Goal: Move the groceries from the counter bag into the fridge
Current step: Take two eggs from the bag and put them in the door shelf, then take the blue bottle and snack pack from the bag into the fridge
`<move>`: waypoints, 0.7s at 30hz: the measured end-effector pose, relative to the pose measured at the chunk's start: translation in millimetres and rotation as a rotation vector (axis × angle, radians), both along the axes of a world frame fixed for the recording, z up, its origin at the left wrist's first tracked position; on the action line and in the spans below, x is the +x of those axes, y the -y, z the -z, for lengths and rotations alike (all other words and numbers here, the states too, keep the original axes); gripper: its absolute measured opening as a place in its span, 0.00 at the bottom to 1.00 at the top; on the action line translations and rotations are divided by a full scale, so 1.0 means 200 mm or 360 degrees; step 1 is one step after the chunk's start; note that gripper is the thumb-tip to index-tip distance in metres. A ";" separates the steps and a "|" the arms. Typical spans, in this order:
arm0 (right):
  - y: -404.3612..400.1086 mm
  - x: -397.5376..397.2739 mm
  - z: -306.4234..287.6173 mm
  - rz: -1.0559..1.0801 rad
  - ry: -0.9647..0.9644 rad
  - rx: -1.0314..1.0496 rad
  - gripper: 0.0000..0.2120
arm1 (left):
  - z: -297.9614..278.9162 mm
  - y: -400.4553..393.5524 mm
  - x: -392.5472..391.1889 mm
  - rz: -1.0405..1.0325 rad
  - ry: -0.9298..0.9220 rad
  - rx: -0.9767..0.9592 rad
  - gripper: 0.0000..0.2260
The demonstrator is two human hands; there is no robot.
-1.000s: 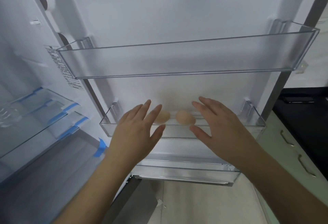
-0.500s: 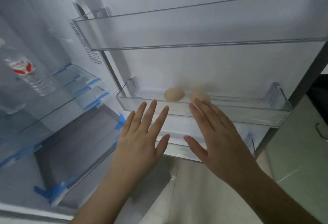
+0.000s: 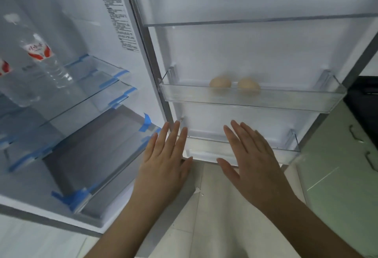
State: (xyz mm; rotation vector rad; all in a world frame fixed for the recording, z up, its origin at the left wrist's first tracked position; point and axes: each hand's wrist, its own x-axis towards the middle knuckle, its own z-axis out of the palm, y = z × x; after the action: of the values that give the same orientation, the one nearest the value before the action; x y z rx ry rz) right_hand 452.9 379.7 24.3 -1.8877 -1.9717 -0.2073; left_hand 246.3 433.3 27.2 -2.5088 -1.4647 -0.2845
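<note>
- The fridge [image 3: 143, 57] is standing open, and its door [image 3: 245, 49] is swinging out to the right, showing three clear bins.
- Two eggs are lying side by side in the middle door bin [image 3: 306, 102] — the left egg [image 3: 220, 82] and the right egg [image 3: 248, 83] are close together but not touching.
- The top door bin [image 3: 204, 4] and the bottom door bin [image 3: 290, 145] are sitting above and below it.
- Water bottles [image 3: 38, 57] are lying on a glass shelf [image 3: 98, 86] inside, on the left.
- The left hand [image 3: 163, 161] is hanging flat with fingers spread, holding nothing.
- The right hand [image 3: 255, 161] is doing the same — both are hovering in front of the bottom bin, well below the eggs.
- Pale floor tiles [image 3: 214, 206] are showing under the arms, and green cupboards [image 3: 337, 176] are standing to the right.
</note>
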 end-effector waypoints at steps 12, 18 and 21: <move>0.36 -0.53 0.14 0.0283 -0.0015 -0.0165 0.30 | 0.12 0.22 -0.50 0.0169 0.0036 -0.0233 0.27; 0.53 -0.60 0.14 0.0455 0.0039 -0.0266 0.30 | 0.10 0.29 -0.52 0.0358 0.0020 -0.0217 0.26; 0.62 -0.61 0.14 0.0542 0.0030 -0.0254 0.29 | 0.07 0.34 -0.48 0.0420 0.0027 -0.0244 0.26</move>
State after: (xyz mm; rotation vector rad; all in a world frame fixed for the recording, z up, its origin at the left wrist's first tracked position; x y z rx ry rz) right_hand 330.4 256.4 -3.0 -2.3270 -1.7095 -0.1670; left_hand 150.8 365.3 12.8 -2.8328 -1.2004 -0.2452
